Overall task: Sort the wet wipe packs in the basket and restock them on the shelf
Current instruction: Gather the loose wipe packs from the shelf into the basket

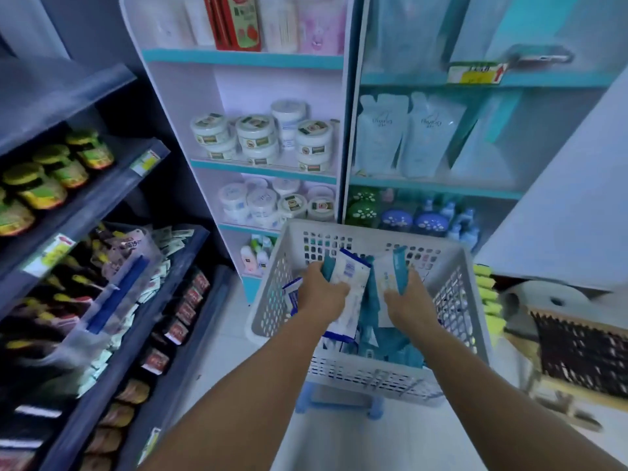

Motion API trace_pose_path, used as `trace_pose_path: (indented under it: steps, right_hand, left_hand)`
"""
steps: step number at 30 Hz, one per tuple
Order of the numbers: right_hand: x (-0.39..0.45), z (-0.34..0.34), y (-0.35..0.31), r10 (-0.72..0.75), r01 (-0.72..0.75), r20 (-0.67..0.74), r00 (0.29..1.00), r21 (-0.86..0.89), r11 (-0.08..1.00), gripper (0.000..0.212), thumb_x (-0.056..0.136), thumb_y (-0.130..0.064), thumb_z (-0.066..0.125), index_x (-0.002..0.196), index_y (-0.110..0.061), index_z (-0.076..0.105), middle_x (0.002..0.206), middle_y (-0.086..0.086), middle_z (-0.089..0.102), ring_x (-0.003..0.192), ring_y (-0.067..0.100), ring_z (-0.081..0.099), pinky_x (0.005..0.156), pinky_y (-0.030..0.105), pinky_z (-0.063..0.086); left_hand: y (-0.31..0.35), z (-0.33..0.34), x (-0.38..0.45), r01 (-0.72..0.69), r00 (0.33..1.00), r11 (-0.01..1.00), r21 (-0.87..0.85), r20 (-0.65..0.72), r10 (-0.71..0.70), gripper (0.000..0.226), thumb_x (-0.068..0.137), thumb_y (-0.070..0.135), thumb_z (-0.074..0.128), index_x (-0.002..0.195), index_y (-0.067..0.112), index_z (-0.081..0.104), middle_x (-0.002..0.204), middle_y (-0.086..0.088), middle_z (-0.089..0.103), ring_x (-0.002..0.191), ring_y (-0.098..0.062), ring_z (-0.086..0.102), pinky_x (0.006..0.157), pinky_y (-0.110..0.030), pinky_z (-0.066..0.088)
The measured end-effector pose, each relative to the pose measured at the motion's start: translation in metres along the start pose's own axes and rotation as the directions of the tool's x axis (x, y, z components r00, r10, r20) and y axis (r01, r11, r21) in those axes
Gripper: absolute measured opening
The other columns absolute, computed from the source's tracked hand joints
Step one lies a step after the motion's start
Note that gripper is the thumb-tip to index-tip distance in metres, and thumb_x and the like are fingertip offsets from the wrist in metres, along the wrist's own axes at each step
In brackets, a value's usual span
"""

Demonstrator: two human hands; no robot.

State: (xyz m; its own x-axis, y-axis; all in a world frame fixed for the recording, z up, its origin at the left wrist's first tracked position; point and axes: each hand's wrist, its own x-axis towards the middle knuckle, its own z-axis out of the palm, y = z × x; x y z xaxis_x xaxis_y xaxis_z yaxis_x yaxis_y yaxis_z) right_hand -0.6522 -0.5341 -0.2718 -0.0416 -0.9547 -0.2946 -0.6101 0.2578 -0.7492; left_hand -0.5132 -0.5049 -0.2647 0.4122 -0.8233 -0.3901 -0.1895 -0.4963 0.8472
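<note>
A white perforated plastic basket [455,263] stands in front of me on a blue stool. It holds several wet wipe packs, white ones and teal ones [384,345]. My left hand [319,294] is inside the basket and grips a white pack with blue trim [350,270]. My right hand [409,300] is beside it and holds a white-and-teal pack [390,270] upright. Both packs stick up above my fingers.
A white shelf unit [265,59] with cream jars stands straight ahead. Beside it, a teal-edged shelf [435,185] carries pouches and bottles. A dark rack [112,198] with jars and sachets fills the left. A woven basket [584,351] sits at the right.
</note>
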Motion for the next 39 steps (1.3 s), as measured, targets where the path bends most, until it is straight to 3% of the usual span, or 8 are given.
trace_pose_path:
  steps: [5, 10, 15, 19, 22, 25, 32, 39]
  right_hand:
    - [0.053, 0.0, 0.055, 0.073, -0.073, -0.024, 0.997, -0.023, 0.997, 0.016, 0.094, -0.008, 0.049, 0.108, -0.014, 0.044, 0.085, -0.001, 0.052, 0.064, 0.011, 0.047, 0.049, 0.023, 0.033]
    - [0.086, 0.011, 0.103, 0.161, -0.159, 0.036, 0.986, -0.059, 0.985, 0.033, 0.095, -0.01, 0.049, 0.127, -0.014, 0.043, 0.086, -0.002, 0.055, 0.061, 0.007, 0.048, 0.048, 0.022, 0.034]
    - [0.102, 0.024, 0.116, 0.198, -0.164, 0.193, 0.961, -0.179, 0.97, 0.061, 0.095, -0.022, 0.051, 0.149, -0.019, 0.022, 0.137, 0.01, 0.05, 0.102, 0.029, 0.059, 0.084, 0.037, 0.048]
    - [0.096, 0.028, 0.098, 0.13, -0.029, 0.289, 0.948, -0.33, 0.943, 0.073, 0.096, -0.027, 0.053, 0.154, -0.018, 0.009, 0.158, 0.004, 0.023, 0.136, 0.027, 0.038, 0.108, 0.039, 0.036]
    - [0.084, 0.032, 0.073, 0.015, 0.167, 0.369, 0.929, -0.458, 0.873, 0.069, 0.097, -0.033, 0.049, 0.153, -0.016, 0.012, 0.158, 0.004, 0.021, 0.142, 0.024, 0.028, 0.113, 0.042, 0.03]
    - [0.063, 0.039, 0.038, -0.062, 0.322, 0.442, 0.895, -0.542, 0.777, 0.066, 0.099, -0.035, 0.045, 0.153, -0.014, 0.014, 0.159, 0.005, 0.019, 0.144, 0.022, 0.023, 0.115, 0.038, 0.025]
    - [-0.012, 0.077, -0.062, -0.305, 0.581, 0.527, 0.793, -0.504, 0.639, 0.044, 0.095, -0.031, 0.048, 0.136, -0.018, 0.043, 0.138, 0.005, 0.049, 0.123, 0.024, 0.047, 0.102, 0.036, 0.04]
    - [-0.125, 0.145, -0.166, -0.522, 0.804, 0.614, 0.593, -0.41, 0.43, 0.053, 0.096, -0.037, 0.049, 0.143, -0.016, 0.034, 0.144, 0.004, 0.042, 0.132, 0.023, 0.039, 0.105, 0.032, 0.033]
  left_hand:
    - [-0.021, 0.066, 0.038, 0.057, 0.997, 0.996, 0.063, 0.047, -0.06, 0.043, 0.089, 0.018, 0.064, 0.126, 0.013, 0.043, 0.107, -0.006, 0.059, 0.09, -0.025, 0.056, 0.077, -0.032, 0.047]
    - [-0.049, 0.107, 0.066, 0.117, 0.988, 0.979, 0.167, 0.083, -0.132, 0.053, 0.09, 0.021, 0.064, 0.134, 0.01, 0.038, 0.123, -0.011, 0.058, 0.106, -0.029, 0.058, 0.084, -0.035, 0.048]
    - [-0.065, 0.117, 0.078, -0.027, 0.971, 0.872, 0.49, 0.221, -0.093, 0.074, 0.095, 0.026, 0.058, 0.151, 0.012, 0.012, 0.155, -0.009, 0.026, 0.139, -0.028, 0.03, 0.108, -0.036, 0.031]
    - [-0.067, 0.102, 0.076, -0.137, 0.969, 0.695, 0.706, 0.241, -0.054, 0.068, 0.097, 0.032, 0.052, 0.152, 0.015, 0.015, 0.156, -0.008, 0.023, 0.141, -0.027, 0.026, 0.113, -0.042, 0.029]
    - [-0.062, 0.075, 0.069, -0.229, 0.971, 0.509, 0.83, 0.233, 0.057, 0.061, 0.097, 0.028, 0.05, 0.149, 0.015, 0.021, 0.154, -0.007, 0.026, 0.142, -0.026, 0.024, 0.114, -0.045, 0.021]
    - [-0.055, 0.034, 0.058, -0.237, 0.971, 0.447, 0.863, 0.197, 0.134, 0.053, 0.096, 0.027, 0.051, 0.144, 0.015, 0.032, 0.149, -0.007, 0.034, 0.139, -0.026, 0.028, 0.113, -0.044, 0.019]
    - [-0.046, -0.097, 0.003, -0.123, 0.978, 0.444, 0.888, 0.032, 0.207, 0.044, 0.096, 0.038, 0.046, 0.134, 0.018, 0.042, 0.134, -0.005, 0.048, 0.126, -0.026, 0.042, 0.105, -0.041, 0.028]
    - [-0.054, -0.254, -0.093, 0.071, 0.948, 0.556, 0.828, -0.23, 0.22, 0.031, 0.094, 0.037, 0.049, 0.116, 0.015, 0.051, 0.124, -0.008, 0.055, 0.116, -0.029, 0.05, 0.093, -0.037, 0.038]
